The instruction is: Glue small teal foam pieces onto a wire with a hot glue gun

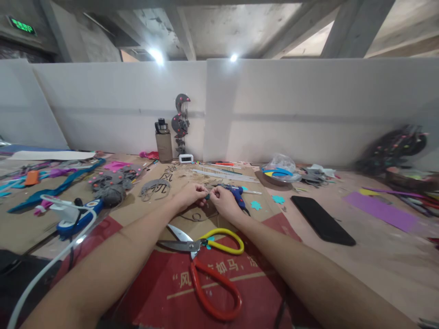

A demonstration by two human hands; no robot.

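Observation:
My left hand [190,196] and my right hand [224,202] meet over the cardboard, fingertips pinched close together. Between them shows a small dark teal piece [207,196], mostly covered by the fingers. Just beyond my right hand lies a blue glue gun [236,193]. Turquoise flower-shaped cutouts, one of them a cutout [255,205] near the glue gun, lie to the right. A loop of grey cord [196,217] rests below my left hand. Nearer to me, large scissors [196,246] with one yellow and one red handle lie spread apart.
A black phone [322,220] lies at right, near purple paper [381,211]. A blue power strip [80,219] with a white cable [41,267] sits at left, beside grey yarn [113,194]. A bottle [163,145] and small white clock [185,158] stand by the white partition [291,100].

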